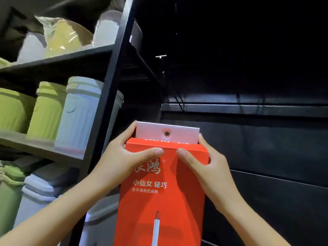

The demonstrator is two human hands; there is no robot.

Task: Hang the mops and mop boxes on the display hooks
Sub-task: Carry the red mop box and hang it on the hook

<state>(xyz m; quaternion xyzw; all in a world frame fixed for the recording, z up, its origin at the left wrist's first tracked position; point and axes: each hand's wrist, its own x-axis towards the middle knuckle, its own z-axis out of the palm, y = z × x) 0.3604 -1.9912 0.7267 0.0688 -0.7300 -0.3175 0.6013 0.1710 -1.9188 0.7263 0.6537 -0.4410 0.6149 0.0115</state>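
Your left hand [124,157] and right hand [204,166] both grip the red mop box [163,192] upright, thumbs on its near face.

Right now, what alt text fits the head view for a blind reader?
The left hand and right hand hold a red box by its top corners, its white tab with a metal eyelet sticking up before a dark display wall. At left, a black rack holds green bins and white bins.
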